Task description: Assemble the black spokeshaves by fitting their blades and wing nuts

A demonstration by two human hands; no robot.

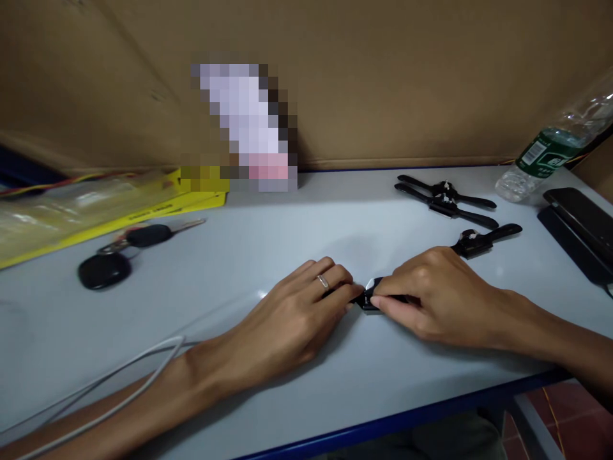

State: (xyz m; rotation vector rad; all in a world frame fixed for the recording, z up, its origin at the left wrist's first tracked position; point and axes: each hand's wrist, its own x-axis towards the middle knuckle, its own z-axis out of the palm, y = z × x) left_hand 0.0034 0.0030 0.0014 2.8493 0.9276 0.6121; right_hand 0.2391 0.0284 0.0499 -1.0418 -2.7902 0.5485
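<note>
A black spokeshave [372,310] lies low over the white table, mostly covered by my fingers. My left hand [299,316], with a ring on one finger, is closed around its left handle. At the middle of the tool, by the shiny blade part, the thumb and fingers of my right hand [445,303] pinch it; its right side is hidden under that hand. Just beyond my right knuckles sits another spokeshave [475,243], partly covered. Farther back, two more, a rear spokeshave [467,197] and a front spokeshave [441,206], lie close together.
At the right stand a tilted plastic bottle [546,153] and a dark phone-like device [582,223]. Keys [148,236] with a black fob [104,271] lie left, near a yellow sheet [204,202]. A white cable [143,396] crosses my left forearm. Cardboard [407,83] walls the back.
</note>
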